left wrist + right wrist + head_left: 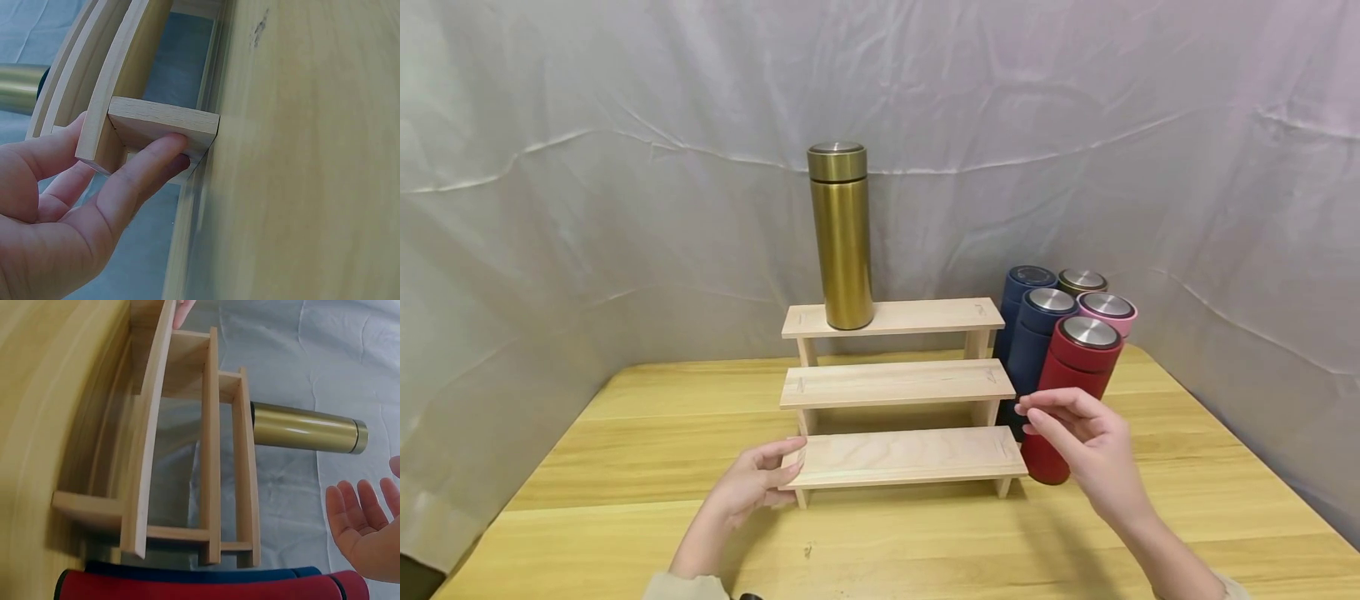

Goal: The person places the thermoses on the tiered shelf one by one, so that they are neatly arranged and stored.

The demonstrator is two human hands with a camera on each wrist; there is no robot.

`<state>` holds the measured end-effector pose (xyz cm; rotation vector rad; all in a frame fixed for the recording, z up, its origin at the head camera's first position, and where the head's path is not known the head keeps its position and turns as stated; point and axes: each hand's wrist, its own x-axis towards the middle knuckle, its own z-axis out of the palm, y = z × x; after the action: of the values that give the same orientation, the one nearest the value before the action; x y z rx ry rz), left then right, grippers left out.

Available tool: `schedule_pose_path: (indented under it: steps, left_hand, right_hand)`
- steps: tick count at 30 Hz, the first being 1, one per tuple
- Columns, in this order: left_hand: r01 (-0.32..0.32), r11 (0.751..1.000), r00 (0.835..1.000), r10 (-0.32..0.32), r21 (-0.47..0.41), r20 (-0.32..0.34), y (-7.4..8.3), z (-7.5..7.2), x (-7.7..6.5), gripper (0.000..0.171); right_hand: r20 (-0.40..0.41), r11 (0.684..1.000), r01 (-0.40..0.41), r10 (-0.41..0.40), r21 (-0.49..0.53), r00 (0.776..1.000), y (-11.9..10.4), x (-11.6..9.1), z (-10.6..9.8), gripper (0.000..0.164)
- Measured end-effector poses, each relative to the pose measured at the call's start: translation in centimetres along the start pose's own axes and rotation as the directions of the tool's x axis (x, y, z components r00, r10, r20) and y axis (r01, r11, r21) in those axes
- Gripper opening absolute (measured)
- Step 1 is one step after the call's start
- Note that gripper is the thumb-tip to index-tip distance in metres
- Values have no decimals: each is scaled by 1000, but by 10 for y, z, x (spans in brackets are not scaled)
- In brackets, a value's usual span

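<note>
A pale wooden three-step display rack (902, 454) stands on the table. My left hand (762, 475) holds the left end of its lowest step; in the left wrist view, the thumb and fingers (134, 178) are around the board's end and its leg. On the top step, left of its middle, a gold thermos bottle (842, 242) stands upright. My right hand (1090, 446), with loosely bent fingers and nothing in it, hovers by the red thermos bottle (1078, 362) and overlaps it in the head view. In the right wrist view the right hand's fingers (353, 509) are spread beside the rack.
Behind the red bottle, to the right of the rack, stand two dark blue bottles (1033, 342), a pink one (1108, 306) and another gold-coloured one (1082, 281). They are bunched close together. A grey fabric backdrop (700, 208) hangs around the wooden table (662, 433).
</note>
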<state>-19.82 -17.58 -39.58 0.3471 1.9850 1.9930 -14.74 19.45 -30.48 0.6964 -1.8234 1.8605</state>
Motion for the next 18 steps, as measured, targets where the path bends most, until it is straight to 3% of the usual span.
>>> schedule_pose_path:
  steps: [18]
  left_hand:
    - [-12, 1000, 1000, 12, -2, 10, 0, 0, 0, 50]
  right_hand:
    - [-22, 997, 21, -23, -80, 1000, -2, -15, -33, 16]
